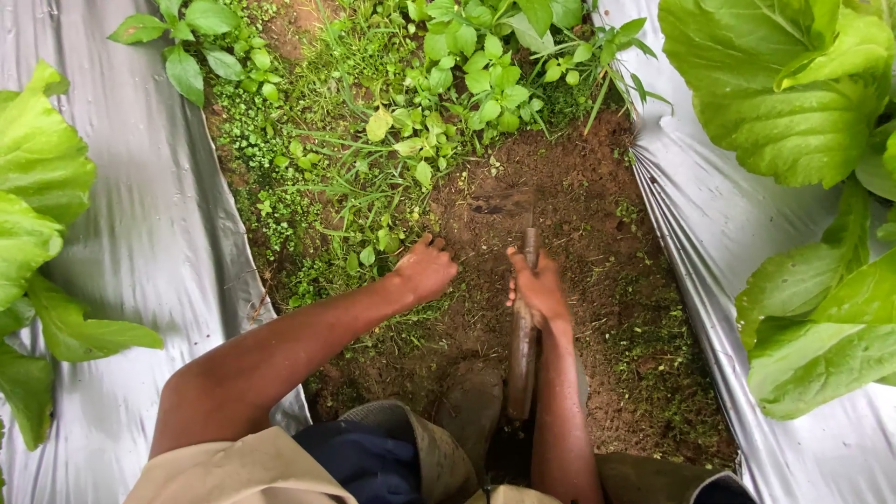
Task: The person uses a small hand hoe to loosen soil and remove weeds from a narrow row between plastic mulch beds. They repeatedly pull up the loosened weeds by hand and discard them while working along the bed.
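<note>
Head view: right hand [541,287] wrapped round wooden handle [523,359] of digging tool, fingers closed on upper part; blade end blurred at soil [579,215]. Handle looks stiff, light, rough enough not to slip; best held mid-shaft. Left hand [425,271] curled at weeds [364,177], grip uncertain. Plastic sheet [140,187] either side.

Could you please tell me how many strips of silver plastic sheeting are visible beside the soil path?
2: one strip of silver sheeting lies left of the soil path, the other strip lies right; large green leaves hide parts of both.
</note>
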